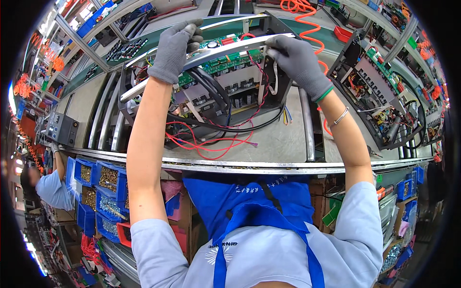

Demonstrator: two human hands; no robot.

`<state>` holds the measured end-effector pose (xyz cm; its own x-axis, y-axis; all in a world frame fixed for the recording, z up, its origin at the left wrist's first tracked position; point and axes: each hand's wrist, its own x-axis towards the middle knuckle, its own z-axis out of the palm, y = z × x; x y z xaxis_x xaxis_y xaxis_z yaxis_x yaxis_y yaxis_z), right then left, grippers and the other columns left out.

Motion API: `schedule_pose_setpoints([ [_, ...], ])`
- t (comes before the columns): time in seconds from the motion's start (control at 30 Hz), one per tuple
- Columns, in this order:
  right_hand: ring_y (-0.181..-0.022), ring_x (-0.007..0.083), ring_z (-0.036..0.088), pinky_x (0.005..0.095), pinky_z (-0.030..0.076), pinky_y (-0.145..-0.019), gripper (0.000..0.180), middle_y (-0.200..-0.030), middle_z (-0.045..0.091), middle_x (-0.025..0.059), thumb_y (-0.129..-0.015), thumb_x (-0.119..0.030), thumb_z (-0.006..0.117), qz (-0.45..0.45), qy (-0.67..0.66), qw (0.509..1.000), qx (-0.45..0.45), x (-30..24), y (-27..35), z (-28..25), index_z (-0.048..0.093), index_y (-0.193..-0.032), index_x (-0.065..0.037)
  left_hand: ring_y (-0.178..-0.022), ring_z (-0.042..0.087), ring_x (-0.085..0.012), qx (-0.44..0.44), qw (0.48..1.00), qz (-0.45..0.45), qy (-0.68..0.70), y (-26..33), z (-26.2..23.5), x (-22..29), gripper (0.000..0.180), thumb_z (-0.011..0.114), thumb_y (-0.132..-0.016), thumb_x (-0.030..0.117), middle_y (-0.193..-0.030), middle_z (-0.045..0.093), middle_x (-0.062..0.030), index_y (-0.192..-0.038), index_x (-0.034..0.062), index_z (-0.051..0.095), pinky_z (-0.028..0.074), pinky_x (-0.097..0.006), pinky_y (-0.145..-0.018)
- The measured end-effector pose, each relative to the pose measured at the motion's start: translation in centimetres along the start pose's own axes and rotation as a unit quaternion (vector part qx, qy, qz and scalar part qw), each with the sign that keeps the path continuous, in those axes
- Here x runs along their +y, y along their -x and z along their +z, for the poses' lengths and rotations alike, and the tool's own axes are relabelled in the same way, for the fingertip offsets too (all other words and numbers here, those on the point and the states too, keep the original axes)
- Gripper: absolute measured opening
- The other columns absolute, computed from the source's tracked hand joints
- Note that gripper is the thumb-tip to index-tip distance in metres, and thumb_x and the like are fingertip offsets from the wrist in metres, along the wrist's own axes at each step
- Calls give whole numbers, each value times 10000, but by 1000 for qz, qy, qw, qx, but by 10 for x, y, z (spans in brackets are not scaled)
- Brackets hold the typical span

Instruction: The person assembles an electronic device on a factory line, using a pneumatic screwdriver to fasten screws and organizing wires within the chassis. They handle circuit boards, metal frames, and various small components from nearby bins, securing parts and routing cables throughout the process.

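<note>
An opened electrical unit [283, 91] with a dark metal casing stands on the workbench in front of me. Along its top runs a pale metal rail [230, 48], slanting up to the right, and a second, far rail [235, 20] lies behind it. My right hand [300, 62], in a grey glove, has its fingers closed on the near rail at its right end. My left hand [176, 52], gloved too, is above the rails with curled fingers; what they hold, if anything, is hidden. Green circuit boards [230, 60], black cables [209, 86] and loose red wires [206, 144] show below.
Another opened unit [379, 91] stands to the right. An orange coiled hose [309, 29] hangs behind. Blue bins [108, 177] of small metal parts sit below the bench edge [269, 168] at left. A co-worker [53, 187] is at far left, near a grey box [62, 129].
</note>
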<state>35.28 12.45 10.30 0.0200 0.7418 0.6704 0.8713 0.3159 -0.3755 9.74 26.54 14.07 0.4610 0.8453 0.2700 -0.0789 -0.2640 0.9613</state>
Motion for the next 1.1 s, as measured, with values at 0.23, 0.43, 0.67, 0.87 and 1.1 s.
schedule_pose_setpoints([
  [0.23, -880, 243, 673, 380, 515, -737, 439, -912, 676, 102, -732, -316, 797, 48, 149, 987, -29, -6, -27, -27, 603, -1039, -70, -786, 621, -63, -25, 999, 39, -6, 2, 7, 1, 305, 608, -968, 240, -973, 691, -77, -1165, 12, 658, 507, -148, -640],
  [0.43, -765, 141, 624, 307, 504, -701, 405, -864, 663, 45, -843, -248, 717, -51, 36, 995, -77, -25, -57, -19, 610, -1168, -32, -627, 556, -58, -24, 997, 68, -5, 4, -1, -3, 540, 605, -936, 490, -796, 644, -59, -1014, -40, 666, 436, -163, -538],
  [0.67, -717, 182, 638, 336, 503, -678, 305, -834, 681, 123, -933, -273, 602, -140, -41, 989, -9, -74, -91, 49, 655, -1126, -43, -543, 455, -30, -33, 995, 95, 5, 3, 1, -1, 503, 597, -919, 550, -636, 532, 22, -815, 59, 632, 317, -182, -470],
  [0.87, -702, 217, 650, 334, 515, -664, 275, -810, 693, 112, -924, -311, 611, -72, -122, 986, 83, -75, -87, 78, 692, -1045, -77, -551, 551, -75, 19, 994, 77, 72, -4, -2, -6, 577, 545, -940, 567, -640, 596, -27, -826, 15, 668, 442, -201, -504],
  [1.1, -712, 279, 661, 372, 528, -627, 231, -827, 683, 88, -911, -328, 637, -120, 36, 980, 156, -64, -82, 107, 697, -1053, -156, -874, 651, -191, 184, 888, 304, -292, 67, -28, 0, 443, 646, -922, 403, -1029, 681, -84, -1132, 13, 632, 523, -309, -796],
])
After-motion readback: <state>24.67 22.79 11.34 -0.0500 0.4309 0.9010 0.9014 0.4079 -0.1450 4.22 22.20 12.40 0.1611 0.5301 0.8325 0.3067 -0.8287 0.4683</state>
